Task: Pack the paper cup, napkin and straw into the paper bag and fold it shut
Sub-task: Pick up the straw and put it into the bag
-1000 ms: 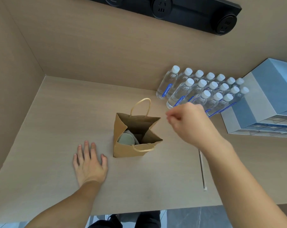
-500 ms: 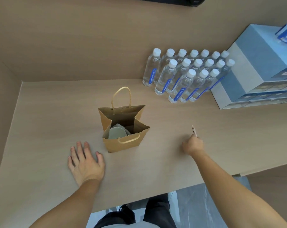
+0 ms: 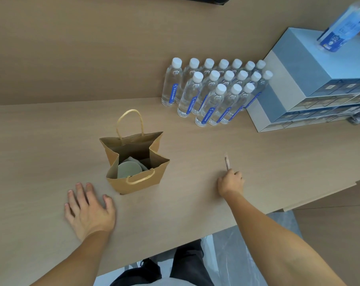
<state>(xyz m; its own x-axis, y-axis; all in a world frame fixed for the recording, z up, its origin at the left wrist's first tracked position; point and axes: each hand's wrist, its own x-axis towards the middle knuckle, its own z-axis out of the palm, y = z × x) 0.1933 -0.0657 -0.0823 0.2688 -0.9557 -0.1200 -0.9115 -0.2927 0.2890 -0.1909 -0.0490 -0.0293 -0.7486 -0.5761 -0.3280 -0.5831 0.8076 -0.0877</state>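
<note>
Pinching the straw [image 3: 227, 161], right hand [image 3: 230, 182] fisted on table [image 3: 195, 203]

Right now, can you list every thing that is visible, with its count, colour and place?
paper bag: one, brown, open, centre of table
paper cup: one, pale green, inside bag
napkin: one, grey-white, inside bag behind cup
straw: one, wrapped, in right hand
water bottles: sixteen, clear with white caps, back right
boxes: stacked, blue-grey, far right
table: one, beige
left hand: flat on table, left of bag
right hand: closed around straw
</note>
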